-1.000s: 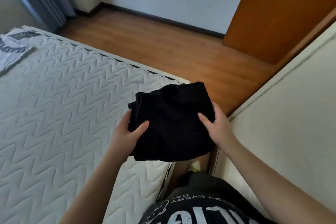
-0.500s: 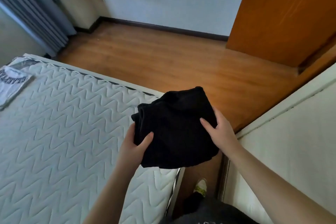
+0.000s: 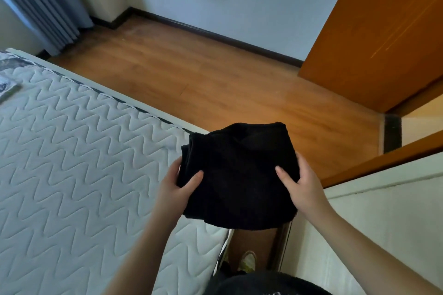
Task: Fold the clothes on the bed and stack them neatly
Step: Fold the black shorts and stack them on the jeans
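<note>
garment (image 3: 239,175) between left hand (image 3: 172,187) and right hand (image 3: 302,187) | over corner of mattress (image 3: 72,163) | floor (image 3: 215,79) behind

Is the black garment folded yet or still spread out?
Folded: the black garment is a compact bundle with layered edges at its left side, held between left hand and right hand.

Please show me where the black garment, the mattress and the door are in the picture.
black garment (image 3: 237,175), head view, middle of the folded cloth.
mattress (image 3: 72,163), head view, bare quilted top.
door (image 3: 383,31), head view, orange wooden face.
</note>
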{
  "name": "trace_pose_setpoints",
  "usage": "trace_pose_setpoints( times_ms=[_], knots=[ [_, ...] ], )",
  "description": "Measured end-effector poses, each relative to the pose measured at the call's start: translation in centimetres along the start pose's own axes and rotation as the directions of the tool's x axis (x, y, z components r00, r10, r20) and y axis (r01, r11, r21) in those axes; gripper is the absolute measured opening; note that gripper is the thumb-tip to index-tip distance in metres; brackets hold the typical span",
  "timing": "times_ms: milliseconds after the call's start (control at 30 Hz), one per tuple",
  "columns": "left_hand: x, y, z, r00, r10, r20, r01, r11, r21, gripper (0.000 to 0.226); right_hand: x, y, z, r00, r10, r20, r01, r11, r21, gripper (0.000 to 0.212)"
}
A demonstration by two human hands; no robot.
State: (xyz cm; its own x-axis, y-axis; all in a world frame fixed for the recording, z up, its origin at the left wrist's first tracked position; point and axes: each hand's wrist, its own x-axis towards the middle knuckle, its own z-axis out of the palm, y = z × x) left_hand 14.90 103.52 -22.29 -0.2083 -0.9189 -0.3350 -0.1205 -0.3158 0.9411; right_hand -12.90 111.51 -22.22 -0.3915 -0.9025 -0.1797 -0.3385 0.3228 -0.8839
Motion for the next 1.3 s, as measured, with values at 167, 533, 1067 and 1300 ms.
trace_pose_setpoints(
  times_ms=[167, 533, 1067, 1300],
  knots=[
    [3.3, 0.5, 1.4, 0.996, -0.018, 0.084, 0.014, 0.999, 0.045, 0.039, 1.5, 0.7, -1.4, 0.997, 0.066, -0.04, -0.066, 0.998, 0.007, 0.056],
    [10.8, 3.6, 8.5, 0.997, -0.045, 0.057, 0.036, 0.988, 0.152, 0.035, 11.9, 3.3, -5.5, 0.994, 0.105, 0.022, -0.106, 0.992, 0.075, 0.056],
    [14.7, 8.2, 10.7, 0.918, -0.041, -0.395, 0.078, 0.994, 0.079, 0.042, 26.5, -3.1, -1.2, 0.913, -0.078, 0.401, 0.017, 0.988, 0.154, 0.052],
    [17.1, 6.9, 8.7, 0.909, -0.074, -0.411, 0.055, 0.997, -0.057, 0.034, 29.2, -5.2, -1.1, 0.901, -0.117, 0.417, 0.106, 0.993, 0.049, 0.049]
  ],
)
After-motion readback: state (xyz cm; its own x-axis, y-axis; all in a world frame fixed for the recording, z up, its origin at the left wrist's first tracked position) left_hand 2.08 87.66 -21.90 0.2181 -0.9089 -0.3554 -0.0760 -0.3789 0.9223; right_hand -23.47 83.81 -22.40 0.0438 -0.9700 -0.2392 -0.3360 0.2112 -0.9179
